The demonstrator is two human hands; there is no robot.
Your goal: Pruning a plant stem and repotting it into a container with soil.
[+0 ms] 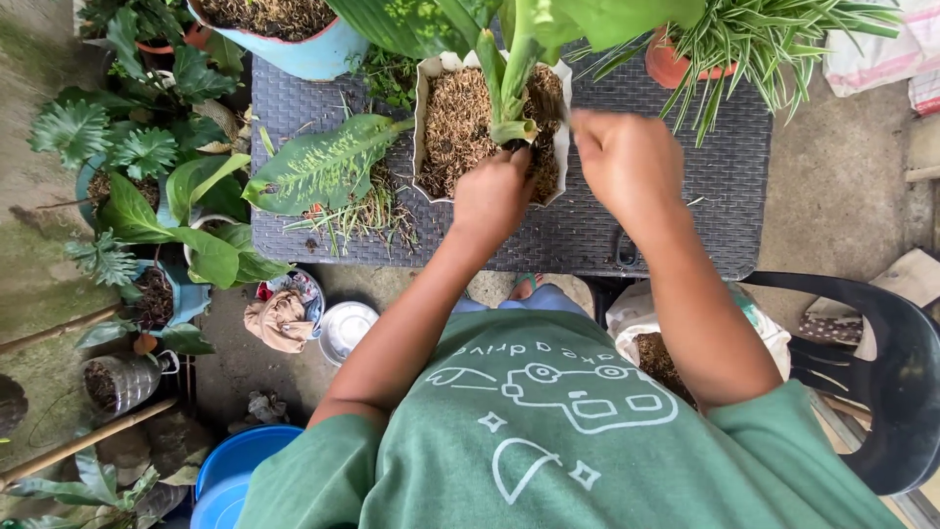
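Your left hand (493,196) pinched the thick green plant stem (511,93) in the white pot of brown coir (427,118), your right hand (627,162) blurred beside it, fingers seemingly curled, on the dark woven table (685,225).

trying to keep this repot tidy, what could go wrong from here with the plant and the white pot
1. The left hand grips the plant stem at its base; a hard pull or lean might snap it or tip the tall leaves over.
2. The white pot is brim-full of brown fibrous mix, so pressing with the right hand could spill it onto the woven table.
3. The cut leaf beside the pot could get knocked off.
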